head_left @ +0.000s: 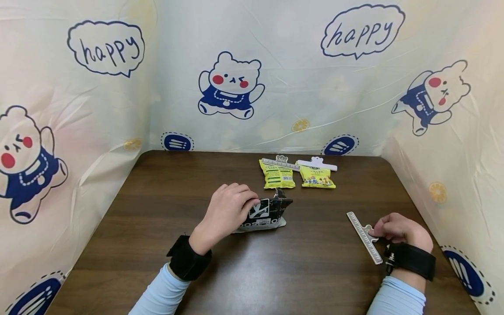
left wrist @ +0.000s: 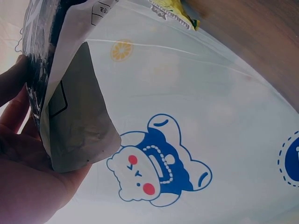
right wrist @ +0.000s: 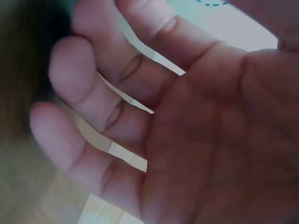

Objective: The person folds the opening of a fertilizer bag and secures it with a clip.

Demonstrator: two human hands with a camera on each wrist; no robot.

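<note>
My left hand grips the top of a black and grey printed pouch near the table's middle. In the left wrist view, the pouch's grey side shows beside the thumb and fingers. On the right, my right hand pinches the handle of a long, pale clip with ruler-like markings. In the right wrist view the palm and curled fingers fill the picture, and the clip is hidden there.
Two small yellow packets, a left one and a right one, lie at the back. A clear ruler-marked clip is on the left packet, a white clip on the right. Printed cloth surrounds the brown table on three sides.
</note>
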